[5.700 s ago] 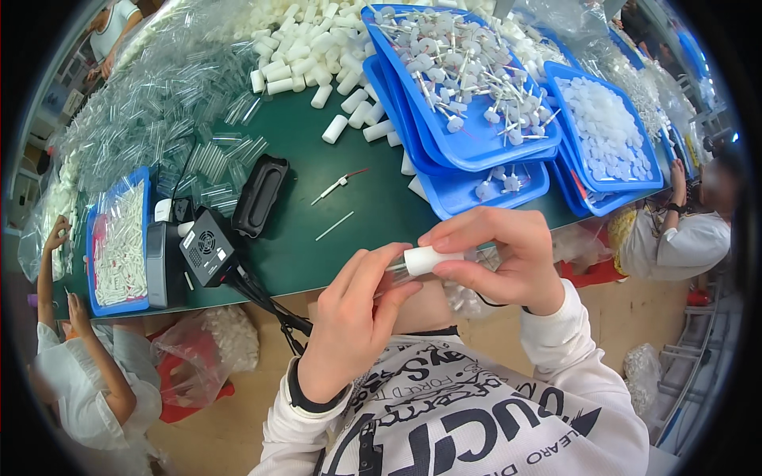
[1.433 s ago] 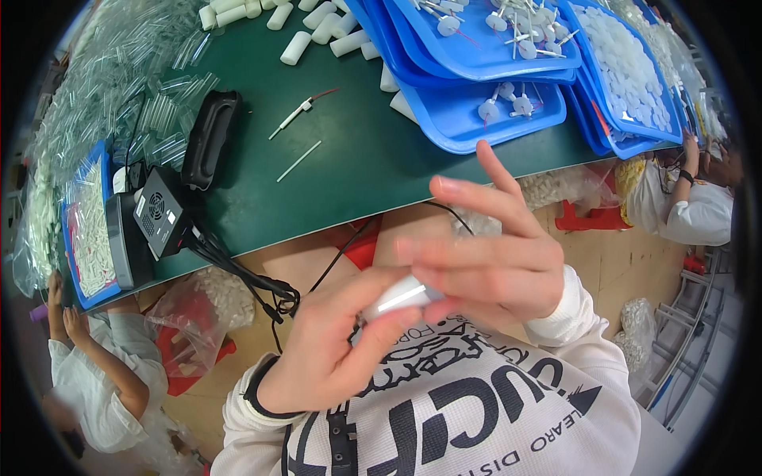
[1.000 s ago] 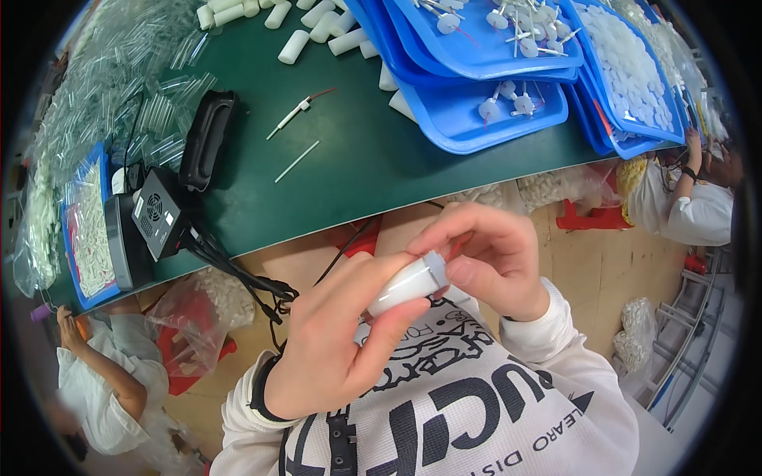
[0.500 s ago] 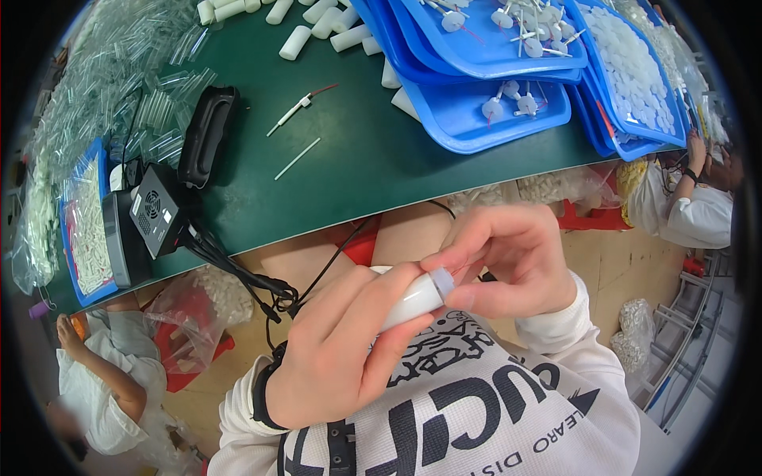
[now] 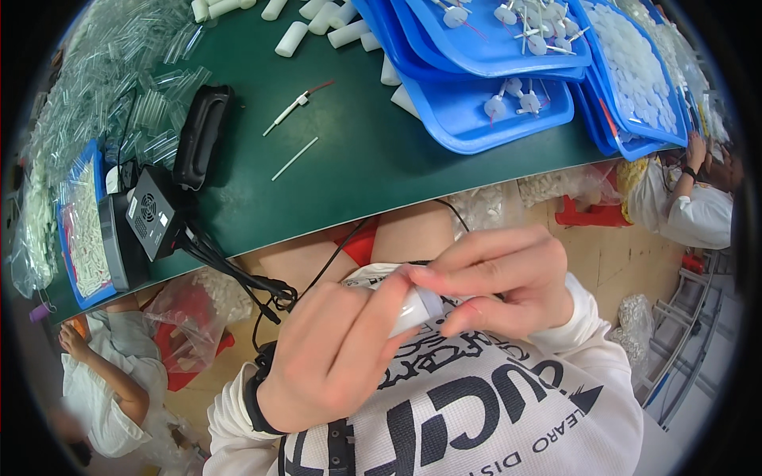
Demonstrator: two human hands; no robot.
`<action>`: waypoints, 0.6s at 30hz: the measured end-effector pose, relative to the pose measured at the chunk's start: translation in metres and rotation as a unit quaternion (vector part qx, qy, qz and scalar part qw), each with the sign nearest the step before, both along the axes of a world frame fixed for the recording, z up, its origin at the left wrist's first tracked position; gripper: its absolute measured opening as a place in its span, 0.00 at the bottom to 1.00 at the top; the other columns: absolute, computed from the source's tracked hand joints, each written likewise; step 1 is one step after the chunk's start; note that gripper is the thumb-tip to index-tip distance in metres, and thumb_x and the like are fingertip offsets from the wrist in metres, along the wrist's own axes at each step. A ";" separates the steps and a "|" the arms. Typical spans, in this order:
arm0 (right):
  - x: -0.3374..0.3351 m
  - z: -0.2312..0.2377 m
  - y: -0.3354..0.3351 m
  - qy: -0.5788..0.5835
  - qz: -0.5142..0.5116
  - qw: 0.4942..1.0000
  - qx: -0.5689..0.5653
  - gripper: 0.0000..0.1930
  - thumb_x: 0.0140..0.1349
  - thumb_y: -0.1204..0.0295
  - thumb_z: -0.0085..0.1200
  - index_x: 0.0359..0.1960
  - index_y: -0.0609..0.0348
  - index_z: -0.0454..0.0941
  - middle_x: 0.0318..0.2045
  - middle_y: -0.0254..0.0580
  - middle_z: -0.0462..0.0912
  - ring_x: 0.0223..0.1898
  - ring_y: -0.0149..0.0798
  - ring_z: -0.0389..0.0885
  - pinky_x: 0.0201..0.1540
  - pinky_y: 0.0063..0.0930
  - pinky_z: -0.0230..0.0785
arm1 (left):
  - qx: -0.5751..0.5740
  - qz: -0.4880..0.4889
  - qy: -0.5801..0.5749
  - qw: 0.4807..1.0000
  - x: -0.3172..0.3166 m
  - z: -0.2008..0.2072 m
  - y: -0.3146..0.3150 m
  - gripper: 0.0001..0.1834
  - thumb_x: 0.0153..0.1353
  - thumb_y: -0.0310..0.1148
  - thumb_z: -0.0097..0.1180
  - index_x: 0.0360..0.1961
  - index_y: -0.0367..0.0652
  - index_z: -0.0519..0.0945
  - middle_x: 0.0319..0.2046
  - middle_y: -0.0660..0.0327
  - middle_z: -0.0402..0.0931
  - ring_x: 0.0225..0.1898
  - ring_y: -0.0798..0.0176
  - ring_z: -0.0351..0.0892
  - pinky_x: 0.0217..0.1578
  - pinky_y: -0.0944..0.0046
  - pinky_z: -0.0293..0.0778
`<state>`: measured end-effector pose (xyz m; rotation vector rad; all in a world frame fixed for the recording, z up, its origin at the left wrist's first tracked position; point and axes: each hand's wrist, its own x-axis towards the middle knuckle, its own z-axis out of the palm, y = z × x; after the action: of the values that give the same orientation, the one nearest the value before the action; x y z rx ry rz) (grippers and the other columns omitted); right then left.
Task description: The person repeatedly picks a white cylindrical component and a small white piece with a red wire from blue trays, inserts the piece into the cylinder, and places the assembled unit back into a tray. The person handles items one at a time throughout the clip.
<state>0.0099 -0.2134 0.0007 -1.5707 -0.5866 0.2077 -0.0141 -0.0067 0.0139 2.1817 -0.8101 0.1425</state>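
Over my lap, my left hand (image 5: 333, 341) is wrapped round a white tube (image 5: 409, 313), which lies tilted in its fingers. A translucent whitish cap (image 5: 431, 302) sits at the tube's right end. My right hand (image 5: 504, 282) is closed round this cap, its index finger over the top and its thumb below. A thin red wire (image 5: 474, 306) shows between the right thumb and fingers. The left palm hides much of the tube.
On the green table (image 5: 349, 166) lie a thin white stick (image 5: 294, 159) and a white rod with a red wire (image 5: 298, 109). Blue trays (image 5: 468, 143) of capped parts stand right. Clear tubes (image 5: 155, 107), a black case (image 5: 203, 136) and a black fan unit (image 5: 151, 210) occupy the left.
My right hand has turned, its fingers now stretching farther over the cap and its thumb lower. The tube has shifted slightly left and down.
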 end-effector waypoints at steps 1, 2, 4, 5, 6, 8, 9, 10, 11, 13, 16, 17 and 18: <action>-0.005 -0.006 0.002 0.004 -0.017 0.999 0.027 0.15 0.48 0.79 0.64 0.41 0.65 0.82 0.29 0.45 0.83 0.25 0.34 0.79 0.27 0.22 0.70 | 0.000 0.000 -0.012 1.000 -0.001 -0.002 0.000 0.21 0.47 0.26 0.62 0.42 0.25 0.75 0.24 0.57 0.68 0.21 0.59 0.68 0.22 0.64 0.65; -0.003 -0.006 0.003 -0.002 -0.022 1.000 0.020 0.16 0.48 0.79 0.64 0.41 0.64 0.82 0.29 0.45 0.83 0.24 0.34 0.79 0.27 0.22 0.70 | 0.006 0.001 -0.022 1.000 0.000 -0.003 -0.001 0.20 0.48 0.26 0.61 0.42 0.25 0.75 0.24 0.57 0.68 0.21 0.60 0.68 0.22 0.64 0.65; -0.004 -0.006 0.003 -0.009 -0.037 0.999 0.004 0.16 0.47 0.80 0.64 0.41 0.64 0.82 0.28 0.44 0.83 0.24 0.35 0.79 0.26 0.22 0.70 | 0.016 -0.002 -0.038 0.999 0.002 -0.006 -0.002 0.20 0.49 0.27 0.60 0.42 0.25 0.75 0.24 0.58 0.68 0.21 0.61 0.67 0.22 0.65 0.65; -0.004 -0.006 0.002 -0.021 -0.030 0.999 -0.011 0.16 0.46 0.80 0.64 0.40 0.64 0.82 0.28 0.44 0.83 0.24 0.35 0.79 0.26 0.23 0.70 | 0.022 -0.002 -0.038 0.999 0.000 -0.007 -0.002 0.19 0.49 0.27 0.60 0.42 0.25 0.75 0.23 0.58 0.68 0.21 0.61 0.67 0.21 0.65 0.64; -0.003 -0.006 0.001 -0.035 -0.024 0.999 -0.026 0.16 0.46 0.81 0.64 0.40 0.64 0.82 0.28 0.44 0.83 0.23 0.35 0.79 0.25 0.23 0.70 | 0.027 -0.003 -0.040 0.999 -0.001 -0.007 -0.003 0.19 0.48 0.27 0.60 0.41 0.25 0.76 0.23 0.58 0.67 0.21 0.61 0.67 0.21 0.66 0.64; -0.003 -0.007 -0.001 -0.062 -0.015 0.997 -0.044 0.16 0.45 0.81 0.64 0.40 0.64 0.82 0.27 0.43 0.82 0.22 0.36 0.78 0.25 0.23 0.70 | 0.044 -0.013 -0.048 0.998 -0.001 -0.008 -0.003 0.19 0.48 0.26 0.60 0.40 0.24 0.76 0.22 0.59 0.67 0.21 0.62 0.67 0.21 0.66 0.64; -0.004 -0.010 -0.001 -0.075 -0.011 0.996 -0.046 0.16 0.45 0.81 0.64 0.40 0.64 0.82 0.26 0.43 0.82 0.22 0.36 0.78 0.25 0.23 0.70 | 0.057 -0.019 -0.055 0.997 -0.002 -0.009 -0.002 0.19 0.48 0.26 0.60 0.40 0.24 0.76 0.22 0.59 0.67 0.21 0.62 0.67 0.21 0.67 0.63; -0.004 -0.012 -0.001 -0.088 -0.007 0.995 -0.048 0.16 0.45 0.80 0.64 0.40 0.64 0.82 0.26 0.42 0.82 0.22 0.36 0.78 0.24 0.24 0.70 | 0.070 -0.026 -0.062 0.995 -0.002 -0.010 -0.002 0.18 0.47 0.26 0.60 0.40 0.24 0.76 0.22 0.59 0.67 0.21 0.62 0.67 0.20 0.67 0.63; -0.002 -0.015 0.000 -0.102 -0.012 0.994 -0.044 0.16 0.45 0.81 0.64 0.39 0.64 0.83 0.26 0.42 0.82 0.22 0.36 0.78 0.24 0.23 0.70 | 0.073 -0.019 -0.073 0.994 -0.002 -0.010 -0.002 0.18 0.46 0.25 0.60 0.39 0.25 0.76 0.22 0.59 0.67 0.21 0.63 0.67 0.20 0.67 0.63; 0.002 -0.019 0.003 -0.134 -0.019 0.990 -0.035 0.14 0.45 0.81 0.64 0.38 0.64 0.83 0.26 0.42 0.82 0.22 0.35 0.78 0.24 0.23 0.70 | 0.082 -0.002 -0.096 0.992 -0.001 -0.011 -0.002 0.18 0.44 0.24 0.60 0.39 0.26 0.77 0.21 0.60 0.67 0.21 0.63 0.67 0.20 0.68 0.63; 0.006 -0.024 0.001 -0.074 0.025 0.997 0.025 0.20 0.46 0.79 0.65 0.44 0.65 0.80 0.34 0.42 0.82 0.29 0.32 0.80 0.31 0.22 0.73 | 0.013 0.031 -0.114 0.993 0.000 -0.020 0.000 0.21 0.41 0.22 0.59 0.41 0.29 0.79 0.23 0.60 0.68 0.21 0.64 0.66 0.21 0.69 0.63; 0.003 -0.024 0.003 0.000 -0.012 0.997 0.073 0.23 0.46 0.78 0.66 0.47 0.66 0.77 0.37 0.43 0.81 0.32 0.32 0.80 0.34 0.22 0.73 | 0.018 0.042 -0.109 0.993 -0.001 -0.019 0.002 0.23 0.40 0.21 0.59 0.42 0.30 0.79 0.25 0.60 0.68 0.22 0.64 0.67 0.21 0.69 0.63; -0.003 -0.024 0.007 0.074 -0.049 0.989 0.119 0.26 0.46 0.77 0.66 0.50 0.66 0.75 0.40 0.44 0.80 0.35 0.32 0.80 0.38 0.23 0.73 | 0.023 0.054 -0.105 0.993 -0.002 -0.019 0.004 0.24 0.38 0.20 0.59 0.43 0.32 0.80 0.27 0.60 0.68 0.23 0.64 0.67 0.22 0.70 0.64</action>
<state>0.0072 -0.2068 -0.0234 -1.3367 -0.4026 0.1719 -0.0162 -0.0025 -0.0051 2.2821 -0.8164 0.4175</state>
